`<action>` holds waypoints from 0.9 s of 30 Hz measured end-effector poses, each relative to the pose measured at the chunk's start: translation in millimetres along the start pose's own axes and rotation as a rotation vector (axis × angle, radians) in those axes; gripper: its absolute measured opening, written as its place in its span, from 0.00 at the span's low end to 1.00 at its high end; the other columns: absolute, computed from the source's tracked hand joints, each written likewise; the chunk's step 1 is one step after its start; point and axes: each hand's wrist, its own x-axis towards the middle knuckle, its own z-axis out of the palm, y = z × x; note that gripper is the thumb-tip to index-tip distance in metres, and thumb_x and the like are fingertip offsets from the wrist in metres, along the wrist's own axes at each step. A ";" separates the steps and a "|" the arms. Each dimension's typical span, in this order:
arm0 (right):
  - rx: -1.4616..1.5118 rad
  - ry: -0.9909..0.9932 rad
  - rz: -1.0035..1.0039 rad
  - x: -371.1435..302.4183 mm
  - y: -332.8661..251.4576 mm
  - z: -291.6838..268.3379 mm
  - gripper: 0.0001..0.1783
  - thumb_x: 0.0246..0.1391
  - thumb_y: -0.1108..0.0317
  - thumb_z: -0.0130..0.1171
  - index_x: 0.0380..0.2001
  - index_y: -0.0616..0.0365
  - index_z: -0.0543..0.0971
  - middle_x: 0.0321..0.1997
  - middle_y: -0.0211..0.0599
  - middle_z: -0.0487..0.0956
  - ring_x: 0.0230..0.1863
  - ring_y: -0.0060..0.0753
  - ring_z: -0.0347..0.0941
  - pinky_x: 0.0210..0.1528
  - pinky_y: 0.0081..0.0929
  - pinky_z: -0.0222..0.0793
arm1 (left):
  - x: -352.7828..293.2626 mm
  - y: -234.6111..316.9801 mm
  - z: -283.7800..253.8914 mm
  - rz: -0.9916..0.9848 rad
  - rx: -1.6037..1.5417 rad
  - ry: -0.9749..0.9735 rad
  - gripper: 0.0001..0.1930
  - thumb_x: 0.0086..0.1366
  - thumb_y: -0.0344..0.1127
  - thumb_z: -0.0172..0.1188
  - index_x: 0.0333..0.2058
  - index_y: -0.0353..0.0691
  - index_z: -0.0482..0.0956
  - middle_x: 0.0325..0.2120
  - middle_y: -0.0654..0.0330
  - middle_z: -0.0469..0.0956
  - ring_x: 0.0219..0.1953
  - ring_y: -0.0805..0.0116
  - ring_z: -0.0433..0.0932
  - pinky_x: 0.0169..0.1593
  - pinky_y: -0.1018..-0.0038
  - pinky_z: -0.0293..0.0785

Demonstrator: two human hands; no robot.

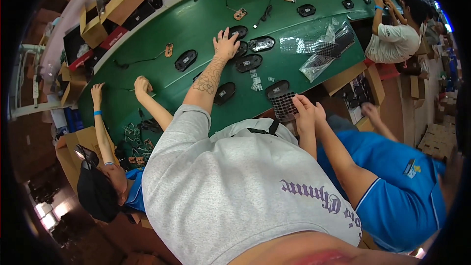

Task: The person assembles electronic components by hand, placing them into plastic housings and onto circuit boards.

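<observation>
My left hand (226,46) reaches out over the green table with its fingers spread. Its fingertips are at a cluster of black oval plastic shells, such as this upper one (239,32), which look like computer mouse bases. Beside them lie a shiny shell (262,43) and a darker shell (249,63). Close to my body, my right hand (304,107) pinches the edge of a sheet of round black stickers (283,106). That sheet overlaps the lower end of another black shell (277,89). Small clear-and-white pieces (256,81) are scattered near the shells.
Bubble wrap and clear plastic bags (321,51) lie to the right on the green table (162,76). Circuit boards with cables (239,14) lie along the far side. Co-workers in blue sit close on my left (132,189) and right (392,181). Cardboard boxes (115,7) stand at far left.
</observation>
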 end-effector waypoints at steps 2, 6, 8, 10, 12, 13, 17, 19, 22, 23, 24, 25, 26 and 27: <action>0.005 -0.024 -0.007 3.4 -1.3 1.9 0.07 0.59 0.72 0.56 0.39 0.62 0.78 0.34 0.31 0.80 0.31 0.17 0.73 0.35 0.11 0.67 | 0.9 -5.1 -4.7 0.011 -0.017 -0.020 0.26 0.65 0.55 0.50 0.60 0.59 0.69 0.68 0.56 0.54 0.67 0.47 0.53 0.64 0.40 0.51; 0.016 -0.059 -0.029 11.0 -11.9 6.0 0.07 0.60 0.72 0.56 0.39 0.61 0.78 0.35 0.30 0.80 0.33 0.17 0.73 0.37 0.12 0.67 | 3.7 -13.2 -8.6 0.076 -0.023 -0.013 0.25 0.66 0.54 0.50 0.60 0.60 0.68 0.68 0.56 0.54 0.67 0.48 0.53 0.64 0.41 0.53; 0.021 -0.063 -0.036 12.1 -19.3 7.0 0.06 0.60 0.73 0.56 0.40 0.60 0.78 0.36 0.30 0.80 0.34 0.18 0.73 0.39 0.14 0.68 | 4.8 -9.7 -9.5 0.072 -0.019 -0.026 0.25 0.66 0.54 0.50 0.60 0.60 0.68 0.68 0.56 0.54 0.67 0.48 0.53 0.63 0.41 0.54; 0.025 -0.053 -0.044 13.2 -20.6 11.1 0.07 0.59 0.72 0.56 0.39 0.61 0.79 0.35 0.30 0.80 0.33 0.17 0.72 0.36 0.12 0.67 | 7.1 -5.9 -10.9 0.066 -0.009 -0.044 0.24 0.66 0.54 0.50 0.60 0.59 0.68 0.67 0.56 0.54 0.67 0.49 0.53 0.63 0.41 0.54; 0.031 -0.046 -0.047 12.0 -20.4 14.6 0.07 0.59 0.72 0.57 0.39 0.62 0.79 0.34 0.29 0.79 0.31 0.16 0.71 0.34 0.10 0.65 | 6.8 -3.1 -12.3 0.063 -0.002 -0.054 0.24 0.67 0.53 0.50 0.60 0.59 0.68 0.67 0.56 0.54 0.67 0.49 0.53 0.63 0.41 0.54; 0.031 -0.048 -0.038 11.0 -20.7 17.0 0.07 0.59 0.71 0.57 0.39 0.62 0.79 0.34 0.29 0.79 0.31 0.16 0.71 0.34 0.09 0.65 | 6.3 -2.6 -13.1 0.062 -0.005 -0.028 0.25 0.66 0.53 0.50 0.60 0.58 0.68 0.67 0.56 0.54 0.67 0.49 0.53 0.63 0.42 0.55; 0.028 -0.097 -0.031 18.1 -26.4 24.2 0.07 0.59 0.71 0.58 0.39 0.62 0.79 0.34 0.29 0.79 0.32 0.16 0.72 0.35 0.10 0.65 | -4.8 2.8 -19.1 0.074 -0.050 0.162 0.26 0.66 0.51 0.52 0.60 0.51 0.68 0.66 0.55 0.58 0.65 0.49 0.58 0.61 0.48 0.59; 0.008 -0.080 -0.033 19.0 -31.1 27.4 0.08 0.58 0.71 0.58 0.39 0.63 0.80 0.34 0.29 0.80 0.32 0.16 0.71 0.36 0.10 0.66 | -9.7 29.7 -44.5 0.103 -0.091 0.262 0.25 0.67 0.50 0.52 0.60 0.48 0.68 0.64 0.54 0.62 0.63 0.49 0.62 0.61 0.52 0.61; -0.110 -0.035 -0.091 23.5 -33.6 25.5 0.08 0.57 0.72 0.59 0.38 0.65 0.81 0.35 0.30 0.81 0.34 0.17 0.72 0.39 0.11 0.66 | -39.7 96.1 -107.3 0.213 -1.030 -0.086 0.20 0.68 0.46 0.52 0.51 0.38 0.76 0.50 0.57 0.77 0.49 0.62 0.74 0.55 0.69 0.68; -0.175 -0.030 -0.075 27.0 -33.3 23.4 0.08 0.56 0.72 0.60 0.37 0.66 0.82 0.35 0.31 0.82 0.35 0.19 0.73 0.40 0.11 0.67 | -60.6 115.1 -132.0 0.160 -1.282 -0.388 0.20 0.69 0.46 0.52 0.48 0.35 0.79 0.45 0.59 0.79 0.45 0.67 0.75 0.54 0.73 0.68; -0.242 -0.035 -0.068 26.8 -39.4 30.3 0.08 0.55 0.72 0.60 0.35 0.66 0.82 0.34 0.31 0.82 0.34 0.19 0.73 0.40 0.12 0.67 | -83.1 129.3 -152.4 0.136 -1.402 -0.540 0.16 0.68 0.42 0.54 0.43 0.35 0.81 0.37 0.63 0.80 0.40 0.74 0.72 0.49 0.77 0.68; -0.359 -0.061 -0.097 25.5 -47.6 37.6 0.08 0.54 0.73 0.61 0.35 0.65 0.83 0.34 0.30 0.82 0.33 0.18 0.72 0.40 0.12 0.67 | -103.3 134.2 -164.9 0.174 -1.311 -0.582 0.13 0.68 0.40 0.55 0.39 0.36 0.81 0.33 0.64 0.79 0.35 0.75 0.72 0.44 0.79 0.68; -0.457 -0.084 -0.120 27.4 -47.5 32.9 0.08 0.54 0.72 0.61 0.35 0.65 0.83 0.33 0.30 0.82 0.32 0.18 0.72 0.39 0.12 0.67 | -118.5 140.5 -173.0 0.227 -1.225 -0.631 0.11 0.68 0.38 0.56 0.35 0.36 0.80 0.28 0.65 0.78 0.31 0.77 0.71 0.38 0.82 0.68; -0.462 -0.084 -0.105 27.7 -48.3 34.6 0.08 0.54 0.72 0.61 0.35 0.65 0.83 0.33 0.30 0.82 0.32 0.18 0.72 0.39 0.12 0.67 | -131.1 141.3 -177.8 0.213 -1.233 -0.638 0.11 0.68 0.38 0.56 0.35 0.36 0.80 0.28 0.65 0.78 0.31 0.77 0.71 0.38 0.82 0.68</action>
